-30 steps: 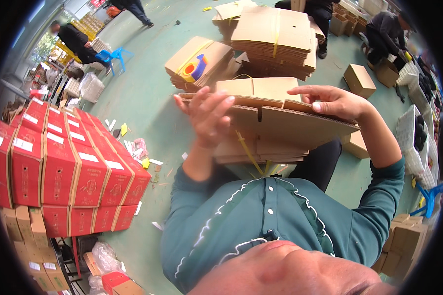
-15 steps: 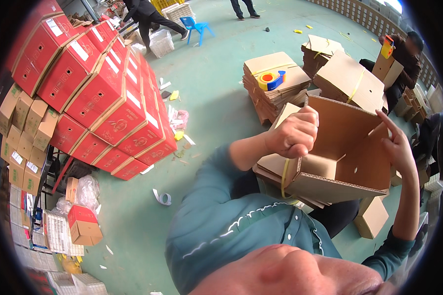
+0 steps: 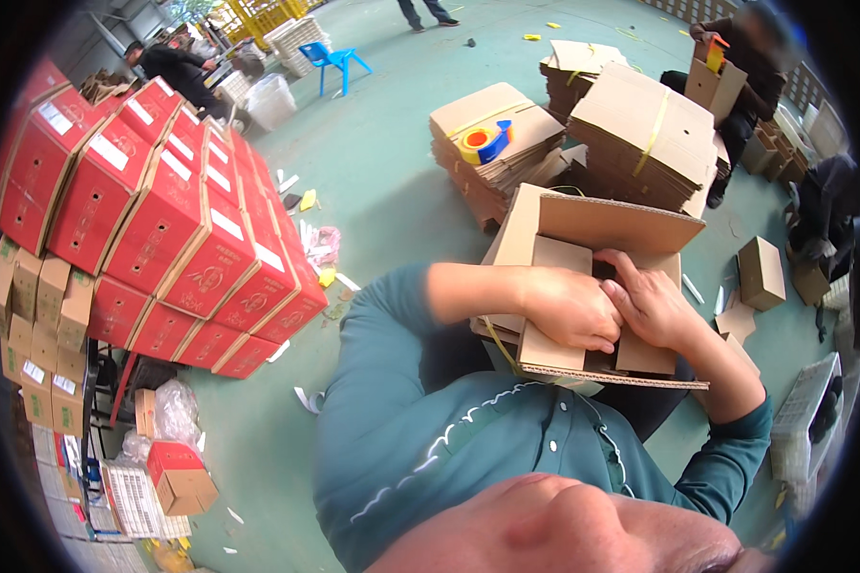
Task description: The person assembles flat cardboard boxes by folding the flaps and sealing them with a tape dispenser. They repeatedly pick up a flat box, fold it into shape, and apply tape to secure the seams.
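Note:
A brown cardboard box [image 3: 631, 222] stands in front of my body, its two long outer flaps spread toward the far and near sides. Two inner flaps fold inward over its opening, with a dark gap between them. My left hand [image 3: 571, 307] lies on the left inner flap [image 3: 556, 260], closed with its fingers curled over the edge. On the right inner flap [image 3: 645, 355], my right hand [image 3: 652, 304] is closed over the inner edge with bent fingers. The two hands nearly meet above the gap; some fingertips are hidden.
Strapped stacks of flat cardboard [image 3: 640, 124] stand beyond the box, one carrying a tape dispenser [image 3: 487, 140]. Red cartons [image 3: 162, 220] are piled at left. A co-worker [image 3: 750, 57] handles a carton at far right. A small box [image 3: 761, 272] and a white crate [image 3: 805, 415] stand at right.
My hands have come from the box's raised outer flaps onto the inner flaps, which now fold inward. The far and near flaps lean outward. The view has shifted slightly to the right.

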`<action>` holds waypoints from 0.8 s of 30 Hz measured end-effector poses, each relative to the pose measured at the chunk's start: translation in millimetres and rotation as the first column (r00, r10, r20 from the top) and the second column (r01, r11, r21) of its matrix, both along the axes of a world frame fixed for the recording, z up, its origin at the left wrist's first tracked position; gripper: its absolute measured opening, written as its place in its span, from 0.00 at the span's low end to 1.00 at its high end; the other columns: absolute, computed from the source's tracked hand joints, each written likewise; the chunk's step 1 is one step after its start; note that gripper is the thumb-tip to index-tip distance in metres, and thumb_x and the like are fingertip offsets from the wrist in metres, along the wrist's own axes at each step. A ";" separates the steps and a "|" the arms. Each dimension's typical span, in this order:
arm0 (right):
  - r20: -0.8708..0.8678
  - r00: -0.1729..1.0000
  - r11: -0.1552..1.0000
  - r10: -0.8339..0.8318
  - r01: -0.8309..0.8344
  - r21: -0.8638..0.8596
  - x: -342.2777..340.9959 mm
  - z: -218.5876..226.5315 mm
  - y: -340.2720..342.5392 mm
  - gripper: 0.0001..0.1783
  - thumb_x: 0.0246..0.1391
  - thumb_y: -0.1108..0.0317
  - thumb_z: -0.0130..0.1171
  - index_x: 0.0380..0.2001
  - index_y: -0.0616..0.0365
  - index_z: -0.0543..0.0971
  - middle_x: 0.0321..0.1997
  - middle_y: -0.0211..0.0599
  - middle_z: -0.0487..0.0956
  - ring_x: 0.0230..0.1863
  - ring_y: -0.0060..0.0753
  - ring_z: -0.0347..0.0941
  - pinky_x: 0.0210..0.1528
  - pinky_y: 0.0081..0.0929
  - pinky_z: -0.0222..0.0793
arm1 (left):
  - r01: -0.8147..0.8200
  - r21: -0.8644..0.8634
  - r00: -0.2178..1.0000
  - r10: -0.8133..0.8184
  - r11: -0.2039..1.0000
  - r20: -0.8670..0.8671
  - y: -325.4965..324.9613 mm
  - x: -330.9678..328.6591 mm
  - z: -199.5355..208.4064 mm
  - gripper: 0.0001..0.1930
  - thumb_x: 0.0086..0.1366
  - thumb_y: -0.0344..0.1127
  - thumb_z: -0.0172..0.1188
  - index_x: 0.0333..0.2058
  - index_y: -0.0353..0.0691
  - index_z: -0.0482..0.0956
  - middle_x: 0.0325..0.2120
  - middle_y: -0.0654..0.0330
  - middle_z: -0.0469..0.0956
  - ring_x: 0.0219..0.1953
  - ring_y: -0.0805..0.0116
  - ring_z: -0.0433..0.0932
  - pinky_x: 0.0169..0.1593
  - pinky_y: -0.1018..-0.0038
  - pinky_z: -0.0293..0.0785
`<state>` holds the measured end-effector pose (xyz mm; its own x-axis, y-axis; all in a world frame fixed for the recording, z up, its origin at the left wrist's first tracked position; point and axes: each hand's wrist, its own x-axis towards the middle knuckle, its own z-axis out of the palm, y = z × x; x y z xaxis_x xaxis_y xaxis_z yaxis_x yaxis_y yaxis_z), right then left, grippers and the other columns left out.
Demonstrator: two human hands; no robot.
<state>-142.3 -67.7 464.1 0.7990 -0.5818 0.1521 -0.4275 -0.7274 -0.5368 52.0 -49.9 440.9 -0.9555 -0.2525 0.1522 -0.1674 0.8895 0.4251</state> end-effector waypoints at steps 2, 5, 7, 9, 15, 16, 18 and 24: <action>-0.099 0.995 0.989 0.010 0.004 0.146 -6.7 10.9 -3.4 0.28 0.67 0.54 0.46 0.62 0.61 0.61 0.36 0.62 0.78 0.40 0.65 0.74 0.43 0.51 0.68 | -0.001 -0.218 0.978 -0.045 0.976 -0.205 -3.2 1.4 0.5 0.06 0.65 0.36 0.58 0.31 0.41 0.80 0.30 0.58 0.77 0.34 0.57 0.77 0.40 0.65 0.75; -0.084 0.983 0.942 0.164 -0.131 0.310 -29.4 27.2 3.3 0.50 0.60 0.37 0.51 0.70 0.64 0.49 0.56 0.62 0.73 0.56 0.64 0.70 0.58 0.45 0.66 | -0.250 -0.533 0.925 0.038 0.808 -0.377 -0.3 6.4 7.4 0.11 0.56 0.34 0.65 0.38 0.44 0.77 0.39 0.60 0.74 0.44 0.57 0.75 0.51 0.62 0.72; -0.080 0.933 0.902 0.352 -0.315 0.297 -47.1 28.7 15.0 0.57 0.54 0.32 0.55 0.69 0.70 0.51 0.64 0.62 0.67 0.65 0.61 0.63 0.67 0.44 0.58 | -0.531 -0.569 0.846 0.352 0.627 -0.401 5.4 12.2 8.7 0.36 0.49 0.46 0.69 0.58 0.48 0.68 0.58 0.58 0.65 0.64 0.56 0.63 0.68 0.58 0.56; -0.192 0.853 0.863 0.486 -0.433 0.262 -59.4 34.4 18.8 0.60 0.53 0.32 0.58 0.68 0.73 0.51 0.68 0.64 0.61 0.70 0.62 0.55 0.71 0.44 0.51 | -0.608 -0.633 0.777 0.525 0.480 -0.348 12.4 2.5 9.3 0.57 0.44 0.56 0.72 0.71 0.52 0.52 0.70 0.55 0.50 0.73 0.50 0.48 0.74 0.55 0.43; -0.220 0.868 0.861 0.445 -0.347 0.372 -45.2 69.4 19.0 0.27 0.54 0.51 0.63 0.54 0.53 0.78 0.58 0.55 0.75 0.55 0.55 0.74 0.60 0.40 0.69 | -0.605 -0.673 0.780 0.489 0.426 -0.391 12.7 -7.1 17.0 0.40 0.54 0.43 0.66 0.66 0.43 0.62 0.62 0.55 0.64 0.64 0.53 0.63 0.66 0.52 0.57; -0.194 0.891 0.874 0.409 -0.322 0.364 -40.5 67.8 15.8 0.23 0.52 0.53 0.68 0.48 0.53 0.82 0.46 0.46 0.82 0.47 0.49 0.78 0.51 0.38 0.73 | -0.609 -0.628 0.788 0.454 0.484 -0.415 12.1 -7.6 22.9 0.43 0.46 0.41 0.72 0.63 0.43 0.67 0.60 0.54 0.66 0.61 0.55 0.66 0.61 0.53 0.61; -0.290 0.945 0.982 0.154 -0.113 0.154 -31.7 63.2 9.8 0.22 0.48 0.49 0.69 0.36 0.56 0.85 0.31 0.45 0.82 0.37 0.50 0.79 0.40 0.42 0.73 | -0.571 -0.467 0.813 0.386 0.676 -0.435 2.3 11.1 43.0 0.35 0.53 0.36 0.68 0.62 0.41 0.69 0.52 0.52 0.74 0.53 0.55 0.74 0.56 0.60 0.70; -0.011 0.993 0.955 -0.115 0.108 -0.276 -36.2 2.8 33.9 0.30 0.40 0.54 0.71 0.47 0.53 0.79 0.44 0.35 0.78 0.48 0.45 0.74 0.49 0.38 0.70 | -0.471 -0.369 0.882 0.424 0.801 -0.205 5.1 37.7 68.5 0.26 0.59 0.25 0.56 0.58 0.43 0.73 0.51 0.55 0.79 0.50 0.58 0.80 0.49 0.68 0.81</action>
<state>-178.4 -33.9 466.9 0.7375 -0.6061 0.2979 -0.5258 -0.7921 -0.3101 89.7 -44.8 509.4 -0.7228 -0.5437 0.4266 -0.5635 0.8210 0.0916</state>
